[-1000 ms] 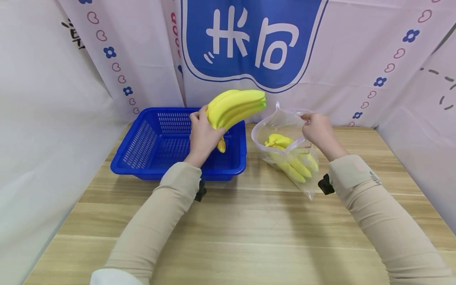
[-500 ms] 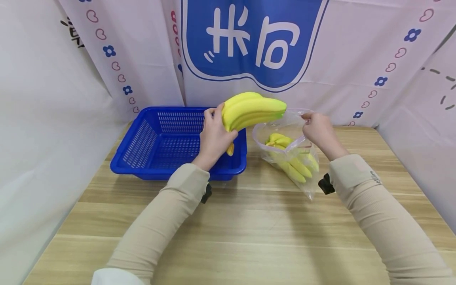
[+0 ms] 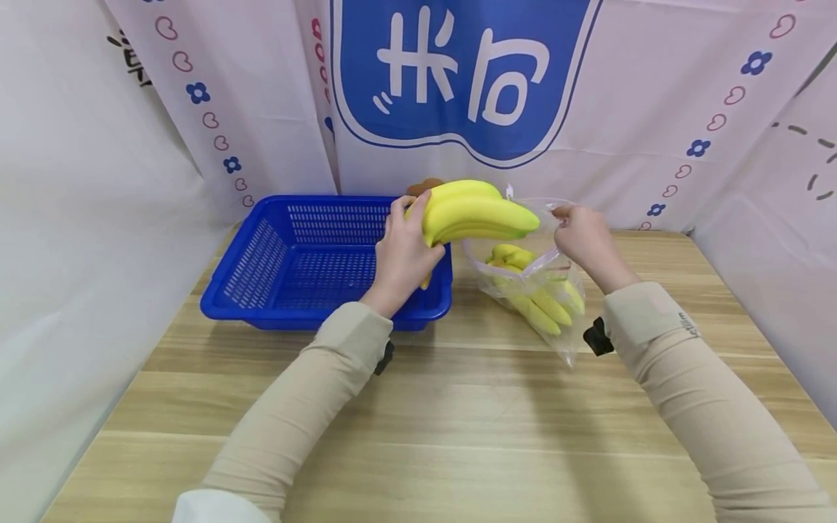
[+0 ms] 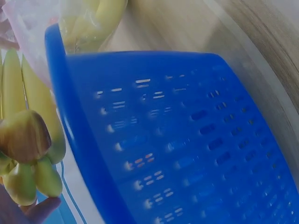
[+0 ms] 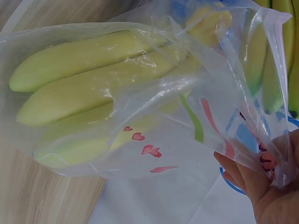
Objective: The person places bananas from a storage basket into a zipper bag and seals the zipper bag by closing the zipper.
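Above worktop (image 3: 458, 421), L hand (image 3: 405, 250) grips banana bunch (image 3: 484, 211) nr stem (image 4: 25, 135), prob. light/firm, good hold; R hand (image 3: 584, 236) pinches bag rim (image 3: 524, 277).

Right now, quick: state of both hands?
Left hand: closed, holding a banana bunch near its stem end.
Right hand: closed, pinching the clear bag at its rim.

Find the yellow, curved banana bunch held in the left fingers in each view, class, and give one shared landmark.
Head: yellow, curved banana bunch, just right of centre.
Left wrist: banana bunch, along the left edge.
Right wrist: banana bunch, upper right corner.
Shared landmark: clear plastic bag.
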Action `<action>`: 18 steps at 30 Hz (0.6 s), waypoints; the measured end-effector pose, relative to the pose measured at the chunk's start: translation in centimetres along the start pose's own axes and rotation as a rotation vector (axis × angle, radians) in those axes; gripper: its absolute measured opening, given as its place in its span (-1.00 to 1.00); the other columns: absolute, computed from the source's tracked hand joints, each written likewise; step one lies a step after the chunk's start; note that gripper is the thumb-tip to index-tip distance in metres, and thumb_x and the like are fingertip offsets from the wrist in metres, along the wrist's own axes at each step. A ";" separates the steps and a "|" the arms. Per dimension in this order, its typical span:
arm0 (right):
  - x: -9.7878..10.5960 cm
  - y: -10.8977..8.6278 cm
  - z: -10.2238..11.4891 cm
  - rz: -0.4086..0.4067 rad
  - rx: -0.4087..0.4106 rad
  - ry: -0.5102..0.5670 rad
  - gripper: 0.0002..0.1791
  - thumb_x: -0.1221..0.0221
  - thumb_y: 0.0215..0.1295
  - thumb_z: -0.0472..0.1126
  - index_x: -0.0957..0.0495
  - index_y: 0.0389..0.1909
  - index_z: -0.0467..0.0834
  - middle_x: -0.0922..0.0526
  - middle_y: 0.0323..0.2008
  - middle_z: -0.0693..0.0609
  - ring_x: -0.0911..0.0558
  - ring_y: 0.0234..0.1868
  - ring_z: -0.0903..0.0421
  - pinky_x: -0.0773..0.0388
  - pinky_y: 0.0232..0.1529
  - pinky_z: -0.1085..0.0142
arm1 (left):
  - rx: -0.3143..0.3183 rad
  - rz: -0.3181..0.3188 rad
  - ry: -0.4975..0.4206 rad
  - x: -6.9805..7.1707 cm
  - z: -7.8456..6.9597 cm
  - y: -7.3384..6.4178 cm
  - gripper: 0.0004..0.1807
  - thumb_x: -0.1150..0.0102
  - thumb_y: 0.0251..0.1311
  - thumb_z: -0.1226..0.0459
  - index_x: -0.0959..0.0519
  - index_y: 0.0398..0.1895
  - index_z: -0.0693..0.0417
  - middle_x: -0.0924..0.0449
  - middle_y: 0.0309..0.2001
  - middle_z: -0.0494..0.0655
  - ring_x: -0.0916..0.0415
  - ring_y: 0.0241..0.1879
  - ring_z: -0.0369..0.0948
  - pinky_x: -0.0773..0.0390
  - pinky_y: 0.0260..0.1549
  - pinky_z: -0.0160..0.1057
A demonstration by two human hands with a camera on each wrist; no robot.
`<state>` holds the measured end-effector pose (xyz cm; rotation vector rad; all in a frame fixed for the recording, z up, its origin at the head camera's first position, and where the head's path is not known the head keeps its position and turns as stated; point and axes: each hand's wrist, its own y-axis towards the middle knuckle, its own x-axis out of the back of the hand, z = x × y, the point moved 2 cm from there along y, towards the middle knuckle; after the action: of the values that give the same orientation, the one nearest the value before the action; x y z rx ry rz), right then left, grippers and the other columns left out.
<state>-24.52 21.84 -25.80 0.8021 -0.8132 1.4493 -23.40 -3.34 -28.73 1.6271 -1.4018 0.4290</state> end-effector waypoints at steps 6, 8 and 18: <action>0.0 0.1 0.0 -0.003 0.016 -0.031 -0.42 0.22 0.17 -0.44 -0.30 0.27 -0.42 -0.39 0.23 -0.40 -0.20 -0.69 0.20 -0.24 -0.64 0.40 | -0.092 -0.017 0.045 -0.7 -0.7 -0.1 -0.19 -0.29 0.07 0.30 -0.20 0.42 -0.04 -0.27 0.31 0.02 -0.38 0.20 0.00 -0.64 -0.29 0.02; 0.0 0.1 0.1 -0.003 0.014 -0.035 -0.41 0.22 0.16 -0.44 -0.30 0.27 -0.42 -0.39 0.24 -0.40 -0.20 -0.69 0.19 -0.24 -0.65 0.40 | -0.109 -0.028 0.053 -0.9 -1.0 -0.2 -0.20 -0.28 0.08 0.29 -0.18 0.43 0.01 -0.28 0.31 0.02 -0.39 0.19 0.00 -0.65 -0.29 0.01; -0.1 0.1 0.3 0.003 0.000 -0.044 -0.41 0.25 0.19 -0.42 -0.27 0.30 -0.41 -0.35 0.28 -0.40 -0.42 -0.31 -0.09 -0.35 -0.45 0.27 | -0.132 -0.056 0.064 -1.8 -1.7 -0.1 -0.26 -0.30 0.10 0.27 -0.25 0.37 0.01 -0.29 0.28 0.02 -0.38 0.17 -0.01 -0.65 -0.27 -0.01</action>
<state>-24.63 21.59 -25.73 0.8357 -0.8474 1.4390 -23.36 -0.94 -29.19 1.5285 -1.3066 0.3453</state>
